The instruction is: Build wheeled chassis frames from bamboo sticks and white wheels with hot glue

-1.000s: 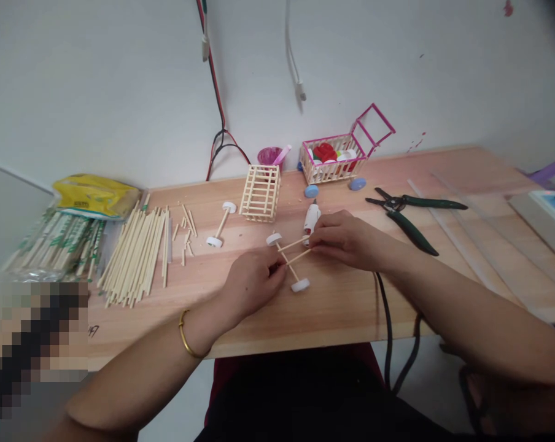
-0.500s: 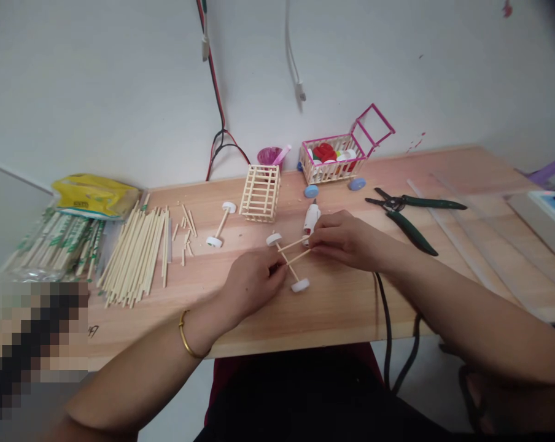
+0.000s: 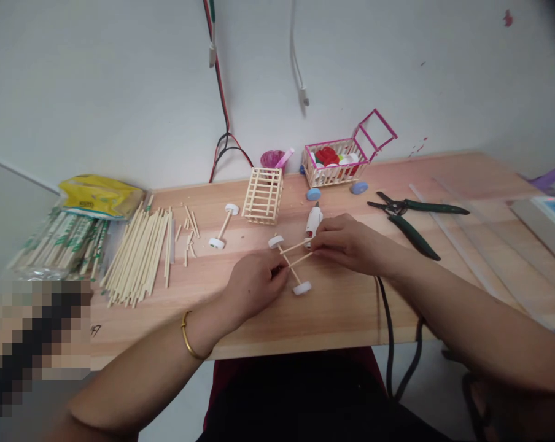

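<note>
My right hand [image 3: 353, 245] pinches the right ends of two thin wooden sticks [image 3: 302, 259], which lie side by side across an axle stick. White wheels [image 3: 302, 288] sit on both ends of that axle. With fingers closed, my left hand [image 3: 258, 283] grips at the sticks' left ends by the axle; its fingertips partly hide the contact. A white glue gun [image 3: 314, 220] lies just behind my right hand, its lower part covered. Farther back stands a small stick basket [image 3: 263, 197]. Left of it rests another wheeled axle [image 3: 223, 225].
Loose wooden sticks [image 3: 142, 258], cut pieces [image 3: 190, 228] and packaged chopsticks [image 3: 70, 242] lie on the left. A pink-trimmed toy cart [image 3: 335, 164] with caps inside stands at the back, beside a purple cup [image 3: 272, 159]. Green-handled pliers [image 3: 415, 235] and clear strips [image 3: 452, 239] lie right.
The view has shifted slightly, so everything sits a little lower and to the right. Both hands keep the same hold on the sticks.
</note>
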The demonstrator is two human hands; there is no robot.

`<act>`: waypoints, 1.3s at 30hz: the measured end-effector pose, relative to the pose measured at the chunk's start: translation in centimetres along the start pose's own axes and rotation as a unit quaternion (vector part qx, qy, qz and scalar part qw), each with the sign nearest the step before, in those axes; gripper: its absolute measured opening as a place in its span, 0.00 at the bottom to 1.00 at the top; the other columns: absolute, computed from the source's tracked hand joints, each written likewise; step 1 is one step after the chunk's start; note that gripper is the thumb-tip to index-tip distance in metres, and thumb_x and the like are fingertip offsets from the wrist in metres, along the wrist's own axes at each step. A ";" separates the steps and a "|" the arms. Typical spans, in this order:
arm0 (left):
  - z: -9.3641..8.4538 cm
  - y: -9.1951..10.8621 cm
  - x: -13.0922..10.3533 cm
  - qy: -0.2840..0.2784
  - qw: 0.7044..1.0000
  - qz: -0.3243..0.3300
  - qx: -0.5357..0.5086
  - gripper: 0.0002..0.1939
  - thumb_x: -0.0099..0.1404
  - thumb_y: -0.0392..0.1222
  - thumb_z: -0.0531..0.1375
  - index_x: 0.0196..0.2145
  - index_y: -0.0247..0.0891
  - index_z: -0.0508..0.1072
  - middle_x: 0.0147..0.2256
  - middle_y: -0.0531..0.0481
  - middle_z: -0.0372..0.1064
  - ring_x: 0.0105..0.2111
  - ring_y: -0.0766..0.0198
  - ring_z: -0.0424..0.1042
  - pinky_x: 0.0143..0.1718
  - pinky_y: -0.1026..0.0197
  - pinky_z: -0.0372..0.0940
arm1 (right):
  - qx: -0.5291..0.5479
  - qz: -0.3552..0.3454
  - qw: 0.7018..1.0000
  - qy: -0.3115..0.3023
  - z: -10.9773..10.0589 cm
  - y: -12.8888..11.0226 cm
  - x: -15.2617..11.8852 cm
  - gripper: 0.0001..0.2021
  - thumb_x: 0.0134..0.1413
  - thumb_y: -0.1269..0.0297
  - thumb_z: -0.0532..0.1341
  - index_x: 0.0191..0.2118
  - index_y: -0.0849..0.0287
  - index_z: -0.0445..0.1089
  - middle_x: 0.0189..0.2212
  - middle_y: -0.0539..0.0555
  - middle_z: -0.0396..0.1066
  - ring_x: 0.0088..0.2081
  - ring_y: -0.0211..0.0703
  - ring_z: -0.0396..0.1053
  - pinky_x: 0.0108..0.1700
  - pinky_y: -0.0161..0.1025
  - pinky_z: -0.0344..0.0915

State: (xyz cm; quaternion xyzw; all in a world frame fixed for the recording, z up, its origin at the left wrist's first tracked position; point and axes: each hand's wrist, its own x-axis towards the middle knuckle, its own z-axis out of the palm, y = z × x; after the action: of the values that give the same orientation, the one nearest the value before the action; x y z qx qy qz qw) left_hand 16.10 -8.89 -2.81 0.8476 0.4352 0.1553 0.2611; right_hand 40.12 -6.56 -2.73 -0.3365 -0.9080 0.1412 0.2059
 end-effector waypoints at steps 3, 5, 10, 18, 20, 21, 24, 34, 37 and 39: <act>0.0 0.0 0.0 0.006 1.000 0.003 0.000 0.09 0.63 0.36 0.54 0.31 0.37 0.75 0.29 0.49 0.73 0.30 0.64 0.70 0.32 0.63 0.62 | 0.000 -0.001 1.000 -0.001 0.0 0.0 0.0 0.07 0.60 0.66 0.56 0.37 0.58 0.71 0.35 0.55 0.71 0.37 0.42 0.67 0.39 0.39 0.58; 0.0 0.0 0.0 0.007 1.000 0.003 0.000 0.09 0.63 0.37 0.54 0.31 0.37 0.75 0.29 0.49 0.73 0.30 0.64 0.70 0.32 0.63 0.63 | 0.000 -0.006 1.000 0.000 0.0 0.0 0.0 0.07 0.60 0.66 0.56 0.37 0.58 0.71 0.35 0.55 0.71 0.37 0.42 0.67 0.39 0.39 0.58; -0.1 0.0 0.0 0.009 1.000 0.010 -0.004 0.10 0.63 0.37 0.54 0.30 0.37 0.75 0.28 0.49 0.73 0.29 0.65 0.70 0.32 0.63 0.63 | -0.005 -0.009 1.000 0.004 0.1 0.1 0.0 0.07 0.61 0.65 0.56 0.37 0.58 0.72 0.35 0.55 0.71 0.37 0.42 0.67 0.38 0.38 0.58; 0.0 0.0 0.0 0.007 1.000 0.009 0.000 0.10 0.63 0.37 0.54 0.30 0.37 0.75 0.28 0.49 0.73 0.28 0.65 0.70 0.31 0.64 0.63 | -0.004 0.002 1.000 -0.001 0.1 0.0 -0.1 0.07 0.61 0.66 0.56 0.37 0.58 0.72 0.35 0.55 0.71 0.38 0.42 0.67 0.40 0.39 0.57; 0.0 0.0 0.0 0.006 1.000 0.008 0.000 0.10 0.63 0.37 0.54 0.30 0.37 0.75 0.28 0.49 0.73 0.29 0.65 0.70 0.31 0.63 0.63 | -0.002 0.002 1.000 -0.001 0.1 0.0 0.0 0.07 0.61 0.65 0.56 0.37 0.58 0.71 0.35 0.55 0.71 0.38 0.42 0.67 0.40 0.39 0.57; 0.0 0.0 0.0 0.006 1.000 0.006 0.000 0.10 0.63 0.37 0.54 0.31 0.37 0.75 0.28 0.49 0.73 0.29 0.65 0.70 0.31 0.63 0.62 | -0.001 0.002 1.000 -0.002 0.1 0.0 0.0 0.07 0.61 0.65 0.56 0.37 0.58 0.71 0.35 0.55 0.70 0.38 0.42 0.67 0.40 0.39 0.57; 0.0 0.0 0.0 0.004 1.000 0.005 0.000 0.10 0.63 0.36 0.54 0.31 0.37 0.75 0.28 0.49 0.73 0.28 0.65 0.69 0.31 0.63 0.62 | 0.000 0.000 1.000 -0.005 0.0 0.0 0.0 0.07 0.61 0.65 0.56 0.37 0.58 0.71 0.35 0.55 0.70 0.37 0.41 0.67 0.39 0.38 0.57; -0.1 0.2 -0.1 -0.002 1.000 -0.008 0.007 0.09 0.63 0.36 0.55 0.31 0.37 0.75 0.28 0.50 0.72 0.28 0.65 0.68 0.31 0.63 0.60 | -0.002 -0.001 1.000 0.000 0.1 0.0 0.0 0.07 0.60 0.66 0.57 0.37 0.58 0.72 0.35 0.55 0.70 0.37 0.41 0.66 0.39 0.38 0.57; -0.1 0.1 -0.1 -0.001 1.000 -0.010 0.006 0.09 0.63 0.36 0.55 0.31 0.37 0.75 0.28 0.50 0.72 0.29 0.65 0.68 0.31 0.63 0.61 | 0.001 -0.001 1.000 -0.001 0.1 0.1 0.0 0.07 0.60 0.65 0.57 0.37 0.58 0.72 0.35 0.55 0.70 0.37 0.41 0.66 0.39 0.38 0.57; -0.1 0.1 0.0 0.000 1.000 -0.010 0.003 0.08 0.62 0.36 0.55 0.31 0.37 0.75 0.29 0.50 0.72 0.29 0.64 0.68 0.31 0.63 0.61 | 0.001 0.001 1.000 -0.003 0.1 0.0 0.0 0.07 0.60 0.66 0.56 0.37 0.59 0.72 0.35 0.55 0.71 0.37 0.42 0.67 0.39 0.38 0.57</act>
State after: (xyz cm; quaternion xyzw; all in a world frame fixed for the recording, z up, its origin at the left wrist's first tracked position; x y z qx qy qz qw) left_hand 16.09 -8.93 -2.70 0.8438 0.4444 0.1508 0.2602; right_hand 40.08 -6.53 -2.80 -0.3366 -0.9082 0.1435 0.2030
